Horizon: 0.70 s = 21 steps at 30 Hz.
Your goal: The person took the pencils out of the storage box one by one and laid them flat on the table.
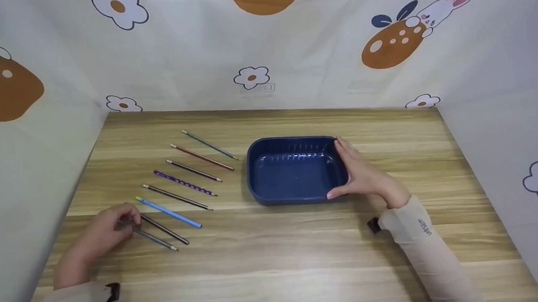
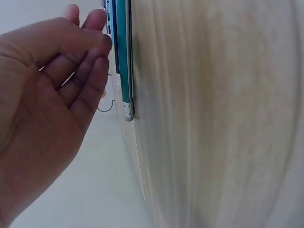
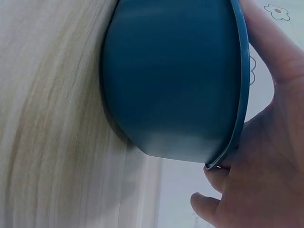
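A dark blue plastic bin [image 1: 295,200] stands on the table, its open top facing up. My right hand [image 1: 364,175] grips its right end, the thumb at the near corner and the fingers at the far one. In the right wrist view that hand [image 3: 266,166] holds the bin's rim. Over the eraser end of the nearest pencil, a green one [image 1: 157,240], hovers my left hand [image 1: 108,231]. Seen from the left wrist, the green pencil [image 2: 124,57] lies flat on the table beside loosely bent fingers that hold nothing.
Several pencils lie in a slanted row left of the bin, among them a light blue one [image 1: 170,213], a purple one [image 1: 184,183] and a reddish one [image 1: 201,156]. Patterned cloth [image 1: 188,58] walls in the wooden table [image 1: 276,262] at the back and sides.
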Available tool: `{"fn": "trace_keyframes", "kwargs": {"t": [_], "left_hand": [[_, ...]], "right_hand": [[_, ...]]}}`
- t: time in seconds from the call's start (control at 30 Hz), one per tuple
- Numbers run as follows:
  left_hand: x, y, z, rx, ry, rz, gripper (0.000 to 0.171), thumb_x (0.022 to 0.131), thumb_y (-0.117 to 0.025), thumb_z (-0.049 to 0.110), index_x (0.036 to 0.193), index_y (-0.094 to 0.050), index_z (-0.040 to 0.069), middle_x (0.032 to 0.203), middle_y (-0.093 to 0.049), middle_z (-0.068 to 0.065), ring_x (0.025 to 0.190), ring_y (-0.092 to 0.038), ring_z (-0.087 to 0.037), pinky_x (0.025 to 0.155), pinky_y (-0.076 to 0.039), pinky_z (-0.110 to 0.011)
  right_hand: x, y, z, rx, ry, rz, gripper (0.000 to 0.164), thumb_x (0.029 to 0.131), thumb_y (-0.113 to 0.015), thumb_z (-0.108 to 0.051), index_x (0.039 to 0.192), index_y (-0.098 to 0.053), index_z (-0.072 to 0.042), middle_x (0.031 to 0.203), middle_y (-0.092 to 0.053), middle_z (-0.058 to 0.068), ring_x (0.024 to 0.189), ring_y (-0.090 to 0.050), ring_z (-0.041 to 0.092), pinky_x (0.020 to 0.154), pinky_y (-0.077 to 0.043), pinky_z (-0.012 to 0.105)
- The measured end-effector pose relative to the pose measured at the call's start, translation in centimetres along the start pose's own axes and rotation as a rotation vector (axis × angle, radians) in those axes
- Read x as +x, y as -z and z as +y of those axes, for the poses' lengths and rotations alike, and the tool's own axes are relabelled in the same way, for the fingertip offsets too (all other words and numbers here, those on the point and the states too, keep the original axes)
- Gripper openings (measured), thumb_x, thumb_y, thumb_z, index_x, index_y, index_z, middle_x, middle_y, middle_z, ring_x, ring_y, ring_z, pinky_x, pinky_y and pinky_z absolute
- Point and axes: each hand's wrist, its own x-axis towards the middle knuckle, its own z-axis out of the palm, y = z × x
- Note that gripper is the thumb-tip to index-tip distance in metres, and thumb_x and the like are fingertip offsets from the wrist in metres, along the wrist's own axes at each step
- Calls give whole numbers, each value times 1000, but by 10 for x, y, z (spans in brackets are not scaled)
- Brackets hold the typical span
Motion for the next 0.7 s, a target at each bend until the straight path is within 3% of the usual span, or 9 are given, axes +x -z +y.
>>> {"fn": "trace_keyframes", "kwargs": {"t": [0.1,0.3,0.5,0.7], "left_hand": [[3,3,4,-21,24,12,22,85,-58,-9,95,-64,11,98,-67,-3,94,-58,-9,84,-51,-28],[14,7,15,-31,14,42,21,90,-60,-3,110,-64,1,112,-68,-17,110,-61,-37,97,-48,-58],[29,9,26,3,2,78,26,91,-59,-2,116,-64,2,120,-64,-19,115,-59,-42,97,-46,-61],[46,9,42,18,-7,64,30,94,-59,3,124,-60,0,127,-58,-20,125,-51,-44,105,-40,-64]], "right_hand": [[1,0,-1,-8,-5,-4,141,63,-89,-52,157,-2,5,166,4,25,154,0,42,125,-9,56],[2,3,-2,-8,-8,-8,140,64,-89,-53,158,-2,3,166,7,22,154,1,42,125,-9,57],[0,10,-3,-8,1,-7,136,67,-88,-51,158,-1,1,166,8,21,154,2,42,124,-9,58],[1,21,2,-31,-27,22,129,74,-83,-51,159,-1,-1,167,5,19,155,0,40,124,-9,59]]}}
